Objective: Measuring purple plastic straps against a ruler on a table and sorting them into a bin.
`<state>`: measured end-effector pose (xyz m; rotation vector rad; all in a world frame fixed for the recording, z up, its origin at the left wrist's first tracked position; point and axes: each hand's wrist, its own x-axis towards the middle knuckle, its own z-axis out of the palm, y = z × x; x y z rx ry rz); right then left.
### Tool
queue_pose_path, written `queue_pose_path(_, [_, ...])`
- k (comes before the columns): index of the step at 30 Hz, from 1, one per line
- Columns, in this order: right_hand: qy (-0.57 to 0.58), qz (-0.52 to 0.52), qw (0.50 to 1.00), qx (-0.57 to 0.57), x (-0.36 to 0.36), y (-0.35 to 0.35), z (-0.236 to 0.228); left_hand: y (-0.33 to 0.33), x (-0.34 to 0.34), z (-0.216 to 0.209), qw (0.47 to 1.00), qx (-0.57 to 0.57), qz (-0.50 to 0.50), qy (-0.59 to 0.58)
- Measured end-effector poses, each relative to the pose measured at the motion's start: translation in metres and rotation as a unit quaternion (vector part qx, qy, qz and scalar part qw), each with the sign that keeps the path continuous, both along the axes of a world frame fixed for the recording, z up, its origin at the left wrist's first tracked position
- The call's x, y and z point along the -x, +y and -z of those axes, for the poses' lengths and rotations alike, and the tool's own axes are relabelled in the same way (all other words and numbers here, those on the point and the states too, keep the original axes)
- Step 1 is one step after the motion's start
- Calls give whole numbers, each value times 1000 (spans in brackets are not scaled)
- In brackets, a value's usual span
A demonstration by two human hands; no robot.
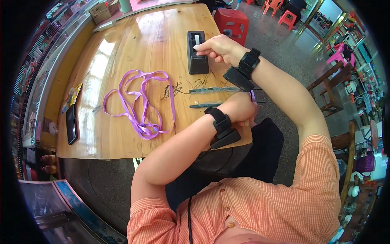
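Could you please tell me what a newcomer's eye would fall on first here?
Probably the loose loops of purple ribbon, bright against the wooden table, left of the middle of the tabletop. Next would come the black tape dispenser toward the table's far right, with the right hand at its roll. Beyond the table's far right corner, a red plastic stool also stands out.

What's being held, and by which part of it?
Right hand: at the white tape roll in the black tape dispenser; grip unclear. Left hand: purple ribbon shows beside it, but any hold is hidden.
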<state>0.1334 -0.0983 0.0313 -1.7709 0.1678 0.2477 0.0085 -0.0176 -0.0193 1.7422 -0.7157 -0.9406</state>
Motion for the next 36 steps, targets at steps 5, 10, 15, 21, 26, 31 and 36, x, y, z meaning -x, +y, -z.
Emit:
queue_pose_path(5, [-65, -15, 997, -41, 17, 1, -10, 2, 0, 4, 1000, 6, 0, 6])
queue_pose_path(10, [-54, -57, 996, -44, 51, 4, -13, 2, 1, 8, 999, 30, -1, 34])
queue_pose_path(15, [71, -28, 989, -124, 68, 6, 9, -4, 1, 15, 998, 53, 3, 30])
queue_pose_path(21, [152, -27, 986, -61, 58, 2, 13, -15, -10, 31, 997, 23, 70, 7])
queue_pose_path(26, [28, -138, 990, -20, 72, -32, -5, 9, 8, -12, 999, 25, 22, 38])
queue_pose_path(31, [-67, -148, 983, 86, 106, -86, -36, 15, 3, -19, 996, -48, 45, 66])
queue_pose_path(36, [-105, -248, 928, 259, 127, -121, -18, 13, 4, -21, 995, -49, 7, 85])
